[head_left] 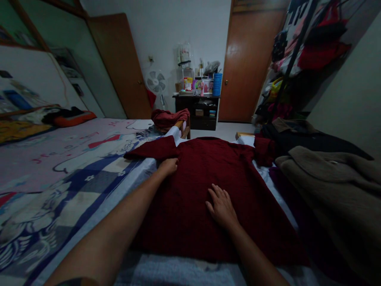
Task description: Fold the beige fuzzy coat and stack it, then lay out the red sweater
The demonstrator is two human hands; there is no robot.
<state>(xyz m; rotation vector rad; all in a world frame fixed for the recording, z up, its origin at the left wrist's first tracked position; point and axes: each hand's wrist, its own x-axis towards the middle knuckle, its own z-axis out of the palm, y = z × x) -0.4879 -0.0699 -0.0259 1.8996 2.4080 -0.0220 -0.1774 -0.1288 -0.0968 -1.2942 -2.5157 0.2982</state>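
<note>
A dark red shirt [205,171] lies spread out on a surface with a pale blue cover [178,270], its collar end away from me. One sleeve stretches out to the left; the right one is bunched beside a pile of clothes. At the left side seam, just below the sleeve, my left hand [169,167] is closed, its curled fingers pinching the cloth. My right hand [222,206] rests palm down on the middle of the shirt, fingers spread and holding nothing.
To the right are a brown coat [333,174] and dark garments. A bed with a patterned sheet [89,147] fills the left. Reddish cloth [169,119] hangs over a wooden frame ahead. Farther back stand a fan [156,81], a dark cabinet [195,123] and a door [253,63].
</note>
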